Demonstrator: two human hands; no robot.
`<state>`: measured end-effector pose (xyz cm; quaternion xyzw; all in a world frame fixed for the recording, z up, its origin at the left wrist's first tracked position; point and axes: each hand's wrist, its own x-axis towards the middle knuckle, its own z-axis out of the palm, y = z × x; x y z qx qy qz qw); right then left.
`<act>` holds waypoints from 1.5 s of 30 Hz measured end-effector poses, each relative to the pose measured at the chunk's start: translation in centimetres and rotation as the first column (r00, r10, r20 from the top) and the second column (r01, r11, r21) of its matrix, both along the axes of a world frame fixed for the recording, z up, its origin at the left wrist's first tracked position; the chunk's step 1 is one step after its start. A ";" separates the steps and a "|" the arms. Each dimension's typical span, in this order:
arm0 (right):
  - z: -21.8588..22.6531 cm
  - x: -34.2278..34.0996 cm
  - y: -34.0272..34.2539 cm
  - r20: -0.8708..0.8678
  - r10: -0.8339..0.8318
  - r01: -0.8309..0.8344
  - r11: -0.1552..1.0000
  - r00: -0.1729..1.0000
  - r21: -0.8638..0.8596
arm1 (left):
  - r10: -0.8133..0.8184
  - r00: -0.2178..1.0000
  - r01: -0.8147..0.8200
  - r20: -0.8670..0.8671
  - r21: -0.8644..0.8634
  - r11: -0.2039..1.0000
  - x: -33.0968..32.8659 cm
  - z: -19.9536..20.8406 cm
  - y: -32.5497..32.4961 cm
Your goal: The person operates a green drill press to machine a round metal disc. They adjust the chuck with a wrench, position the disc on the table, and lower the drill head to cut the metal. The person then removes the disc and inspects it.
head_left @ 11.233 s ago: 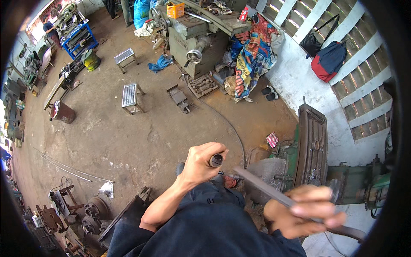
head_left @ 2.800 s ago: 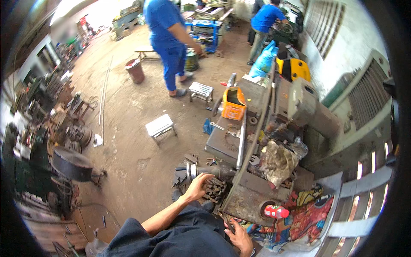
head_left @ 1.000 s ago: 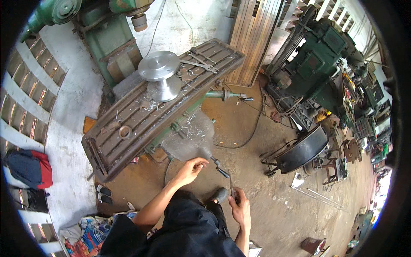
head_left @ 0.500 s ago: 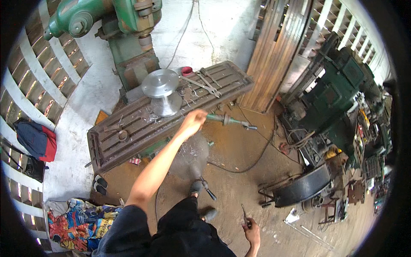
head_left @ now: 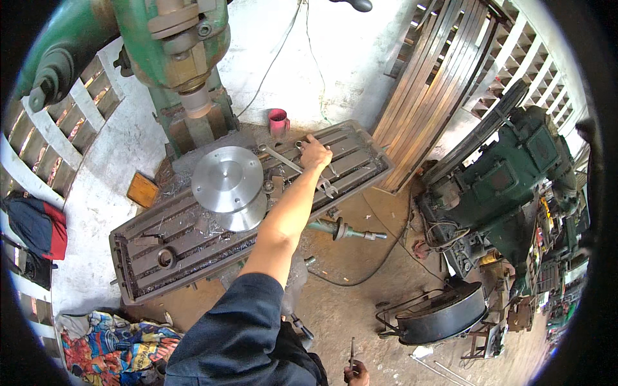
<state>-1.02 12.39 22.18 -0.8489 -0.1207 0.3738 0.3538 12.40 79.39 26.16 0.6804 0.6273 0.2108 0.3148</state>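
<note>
My left hand (head_left: 315, 154) reaches across the slotted machine table (head_left: 145, 273), its fingers curled at the ring end of a small wrench partly hidden beneath them. Beside it lies a long open-ended wrench (head_left: 283, 159), crossed by my forearm. To the left a shiny, spool-shaped metal piece with a round flange (head_left: 228, 179) stands upright on the table among metal shavings. Low in the picture, my right hand (head_left: 356, 373) is closed around a slim, dark metal tool (head_left: 352, 349) that points upward; its exact kind is unclear.
A green machine head (head_left: 174, 51) overhangs the table at upper left. A red mug (head_left: 278, 122) sits behind the table. Below the table's right part juts a green crank shaft (head_left: 344, 229). A black wheel-shaped drum (head_left: 444, 313) and a dark green machine (head_left: 499, 164) occupy the right.
My left hand has left the green crank shaft and moved up onto the wrenches on the table. My view has shifted closer to the table. The slim tool stays in my right hand.
</note>
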 end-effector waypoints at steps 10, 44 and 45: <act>1.3 3.5 4.8 0.060 0.165 -0.168 0.984 0.984 0.052 | -0.061 0.996 0.060 -0.058 -0.007 0.998 1.8 -1.5 3.9; -0.1 8.3 9.7 0.205 0.515 -0.550 0.812 0.832 0.196 | -0.384 0.735 0.247 0.558 0.307 0.919 -37.7 13.1 -2.2; 0.1 7.1 10.2 0.218 0.497 -0.536 0.821 0.840 0.196 | -0.396 0.673 0.263 0.625 0.298 0.918 -37.8 12.8 -1.6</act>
